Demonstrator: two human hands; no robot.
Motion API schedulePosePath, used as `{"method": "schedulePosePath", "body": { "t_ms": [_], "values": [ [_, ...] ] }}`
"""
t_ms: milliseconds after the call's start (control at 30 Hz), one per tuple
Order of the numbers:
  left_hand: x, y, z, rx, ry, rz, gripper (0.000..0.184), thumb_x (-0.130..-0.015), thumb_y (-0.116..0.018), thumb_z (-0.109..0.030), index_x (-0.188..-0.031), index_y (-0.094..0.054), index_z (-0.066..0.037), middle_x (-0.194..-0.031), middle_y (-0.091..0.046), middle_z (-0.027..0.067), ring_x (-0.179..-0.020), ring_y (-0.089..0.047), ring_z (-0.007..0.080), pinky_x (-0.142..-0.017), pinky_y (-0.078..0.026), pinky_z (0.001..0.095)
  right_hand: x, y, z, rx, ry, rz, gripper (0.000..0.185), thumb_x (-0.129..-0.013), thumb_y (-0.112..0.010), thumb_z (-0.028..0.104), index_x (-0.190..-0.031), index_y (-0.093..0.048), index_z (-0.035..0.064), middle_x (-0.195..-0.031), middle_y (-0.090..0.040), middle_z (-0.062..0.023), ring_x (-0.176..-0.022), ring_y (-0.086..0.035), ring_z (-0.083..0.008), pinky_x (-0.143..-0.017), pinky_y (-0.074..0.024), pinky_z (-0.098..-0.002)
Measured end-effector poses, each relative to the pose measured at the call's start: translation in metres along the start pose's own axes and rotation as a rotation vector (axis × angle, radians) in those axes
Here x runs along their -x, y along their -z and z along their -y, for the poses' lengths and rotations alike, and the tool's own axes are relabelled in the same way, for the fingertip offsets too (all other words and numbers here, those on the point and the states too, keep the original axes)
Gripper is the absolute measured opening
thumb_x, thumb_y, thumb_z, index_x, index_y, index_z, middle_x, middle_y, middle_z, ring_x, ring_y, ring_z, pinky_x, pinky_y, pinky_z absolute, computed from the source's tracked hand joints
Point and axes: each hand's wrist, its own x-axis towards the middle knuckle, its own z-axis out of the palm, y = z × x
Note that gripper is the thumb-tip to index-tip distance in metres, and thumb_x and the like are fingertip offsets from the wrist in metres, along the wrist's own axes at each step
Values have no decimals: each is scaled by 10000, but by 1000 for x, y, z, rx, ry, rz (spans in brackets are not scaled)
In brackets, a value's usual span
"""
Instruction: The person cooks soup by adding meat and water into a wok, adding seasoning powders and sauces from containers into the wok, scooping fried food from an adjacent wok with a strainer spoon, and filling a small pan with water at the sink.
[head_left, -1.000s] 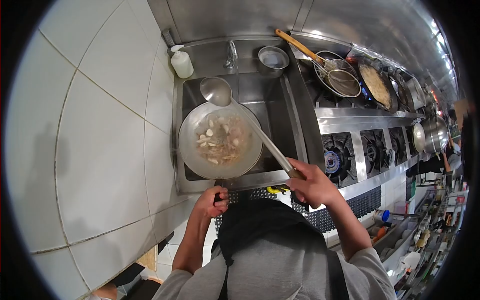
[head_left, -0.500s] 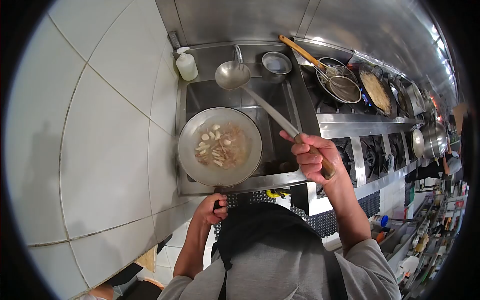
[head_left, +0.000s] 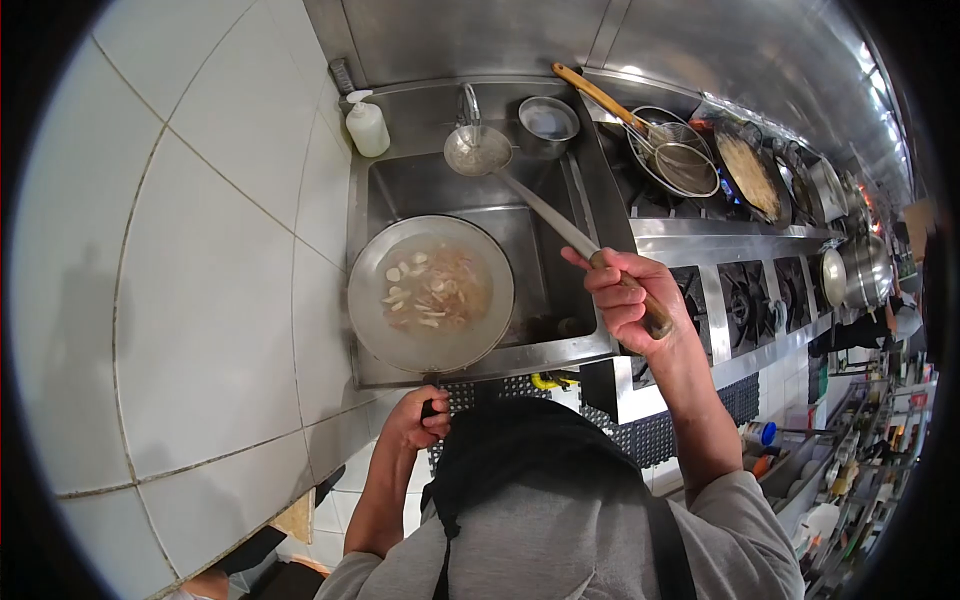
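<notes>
A white plastic pump bottle (head_left: 368,130) stands at the far-left corner of the rectangular steel sink (head_left: 540,355). The round, pale-lined metal pan (head_left: 374,318), with pale slices (head_left: 434,290) in cloudy liquid, is over the near-left corner; it is best held level, as liquid could slop over. The left hand (head_left: 426,420) is wrapped around its dark handle just outside the near edge. At the far edge, the long-handled steel ladle (head_left: 548,215) has its bowl under the curved chrome faucet (head_left: 469,100); facing it upward should limit spills. The right hand (head_left: 638,302) grips the ladle's brown handle by the right edge; a steady wrist should help.
</notes>
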Motion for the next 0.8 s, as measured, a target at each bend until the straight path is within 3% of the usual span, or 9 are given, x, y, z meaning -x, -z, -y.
{"method": "schedulePosePath", "body": {
  "t_ms": [133, 233, 733, 800],
  "values": [
    [0, 3, -2, -15, 14, 35, 197, -884, -591, -168, -705, -514, -137, -571, -483, -42, -398, -359, 78, -404, -277, 255, -3, 6, 0, -19, -14, -14, 481, -1045, -454, 188, -1446, -357, -60, -822, -540, -47, -531, -506, -96, -443, -422, -247],
    [2, 0, -4, -25, -1, -34, 188, -879, -597, -170, -710, -525, -131, -580, -490, -38, -402, -366, 81, -405, -282, 254, -4, 0, -2, 11, -4, -95, 376, -1025, -494, 169, -1338, -460, -37, -762, -546, -29, -518, -482, -80, -416, -399, -218],
    [-7, 0, -6, 7, 30, -18, 146, -861, -607, -148, -747, -517, -136, -598, -513, -37, -394, -365, 85, -394, -278, 247, -12, 24, 6, -3, -35, -126, 343, -1012, -513, 159, -1308, -468, -6, -768, -520, -9, -514, -461, -75, -432, -387, -229],
    [-8, -3, -8, 5, 41, -15, 146, -862, -605, -148, -749, -513, -140, -595, -511, -41, -394, -361, 82, -393, -273, 245, -11, 25, 6, 0, -21, -144, 400, -1021, -490, 167, -1369, -440, -26, -774, -529, -25, -508, -468, -79, -427, -378, -230]
  ]
}}
